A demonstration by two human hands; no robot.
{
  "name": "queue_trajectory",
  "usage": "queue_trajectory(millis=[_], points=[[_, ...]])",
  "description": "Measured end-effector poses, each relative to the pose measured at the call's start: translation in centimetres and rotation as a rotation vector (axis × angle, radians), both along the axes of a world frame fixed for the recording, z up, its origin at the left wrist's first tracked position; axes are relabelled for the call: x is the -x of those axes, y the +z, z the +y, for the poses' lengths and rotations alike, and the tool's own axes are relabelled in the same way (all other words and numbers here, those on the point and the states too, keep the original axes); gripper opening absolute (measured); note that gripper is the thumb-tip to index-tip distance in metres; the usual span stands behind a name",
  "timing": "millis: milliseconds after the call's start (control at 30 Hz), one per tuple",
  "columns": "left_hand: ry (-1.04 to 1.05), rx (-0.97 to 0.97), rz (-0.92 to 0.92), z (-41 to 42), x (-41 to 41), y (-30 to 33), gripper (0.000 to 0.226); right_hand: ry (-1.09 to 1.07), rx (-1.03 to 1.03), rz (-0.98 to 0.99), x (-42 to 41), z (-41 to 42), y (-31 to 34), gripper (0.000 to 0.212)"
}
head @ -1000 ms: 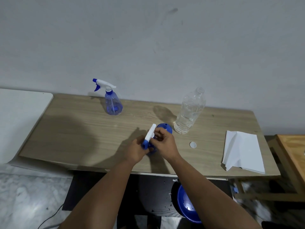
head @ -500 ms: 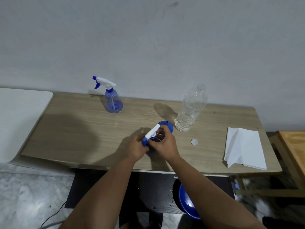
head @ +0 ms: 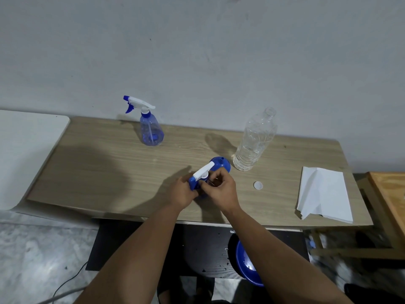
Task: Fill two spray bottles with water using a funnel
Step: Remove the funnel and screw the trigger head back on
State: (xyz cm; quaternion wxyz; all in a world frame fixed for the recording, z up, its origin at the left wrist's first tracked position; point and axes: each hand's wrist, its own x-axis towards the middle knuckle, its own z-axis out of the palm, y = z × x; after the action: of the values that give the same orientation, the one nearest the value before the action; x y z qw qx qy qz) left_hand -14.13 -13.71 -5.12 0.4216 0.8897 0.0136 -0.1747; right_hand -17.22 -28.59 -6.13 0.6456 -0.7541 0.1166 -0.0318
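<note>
Both hands, left hand (head: 183,192) and right hand (head: 221,189), grip the near spray bottle (head: 202,172) between them.

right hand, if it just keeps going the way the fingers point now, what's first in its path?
The right hand points left and slightly away, fingers already at the spray head of the near bottle. Pushed further, it would likely meet the left hand gripping that bottle. Depth is unclear from one view.
</note>
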Motion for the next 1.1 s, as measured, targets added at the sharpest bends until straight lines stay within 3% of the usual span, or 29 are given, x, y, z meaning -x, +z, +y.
queue_trajectory(millis=[133, 267, 433, 567, 800, 967, 1100], points=[[0.007, -0.013, 0.021, 0.1, -0.2, -0.1, 0.032, 0.042, -0.041, 0.015, -0.1, 0.1, 0.4, 0.043], [-0.015, -0.026, 0.054, 0.0, -0.3, 0.0, 0.035, 0.061, 0.027, -0.006, -0.3, 0.1, 0.6, 0.020], [-0.012, -0.003, 0.047, 0.2, -0.2, -0.2, 0.030, 0.054, 0.101, 0.004, -0.8, 1.1, 0.7, 0.031], [0.000, -0.003, 0.071, 0.2, -0.3, -0.4, 0.026, 0.082, 0.076, -0.017, -0.7, 0.7, 0.6, 0.020], [0.040, -0.037, 0.066, -0.1, -0.1, -1.1, 0.017, 0.005, 0.150, 0.045, -1.3, 1.1, 0.4, 0.027], [0.033, -0.006, 0.071, -0.1, 0.0, -1.1, 0.012, 0.070, 0.063, -0.001, -0.4, 0.2, 0.1, 0.019], [0.040, 0.054, 0.064, -0.2, 0.4, -1.3, 0.018, -0.019, 0.082, 0.043, -0.5, 0.9, 0.3, 0.030]])
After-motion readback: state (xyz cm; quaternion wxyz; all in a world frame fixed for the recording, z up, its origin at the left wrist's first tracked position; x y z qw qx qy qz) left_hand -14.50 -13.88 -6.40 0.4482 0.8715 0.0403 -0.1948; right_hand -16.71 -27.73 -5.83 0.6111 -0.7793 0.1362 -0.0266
